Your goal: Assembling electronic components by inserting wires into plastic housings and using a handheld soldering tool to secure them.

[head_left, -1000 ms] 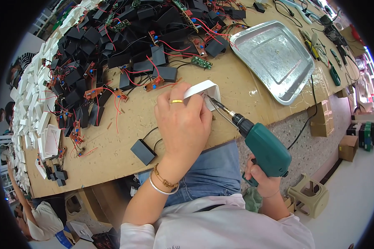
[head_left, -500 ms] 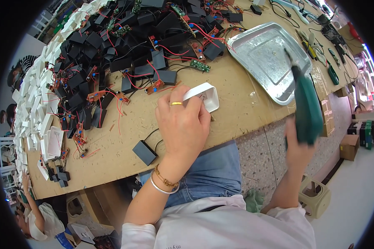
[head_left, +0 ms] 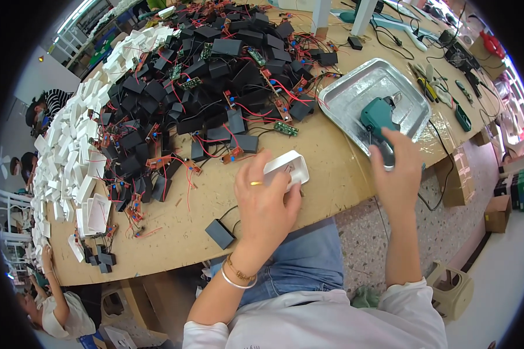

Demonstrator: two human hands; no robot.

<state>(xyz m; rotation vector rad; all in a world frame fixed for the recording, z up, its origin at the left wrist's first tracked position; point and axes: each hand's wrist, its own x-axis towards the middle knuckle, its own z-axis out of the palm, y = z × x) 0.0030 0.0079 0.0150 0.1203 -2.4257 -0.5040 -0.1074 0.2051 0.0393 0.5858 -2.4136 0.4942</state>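
My left hand (head_left: 265, 198) grips a small open white plastic case (head_left: 300, 166) close to the table's front edge, fingers bent over its rim and inside. Dark wire ends show within the case, partly hidden by the fingers. A green electric screwdriver (head_left: 378, 116) lies in a shiny metal tray (head_left: 352, 87) at the right. Beside its dark handle is my right hand (head_left: 399, 171), thumb and fingers apart. Just left of my left wrist, a black box (head_left: 220, 234) rests on the table, its cable running towards the white case.
Black boxes with red circuit boards and wires form a large heap (head_left: 215, 87) at centre-left. White cases (head_left: 78, 151) pile up along the left. Pliers (head_left: 428, 87) lie right of the tray. Another person (head_left: 64, 308) works at the lower left.
The electric screwdriver has gone from the air at the right down into the tray, and my right hand has loosened from it. My left hand stays on the white case. The view has shifted.
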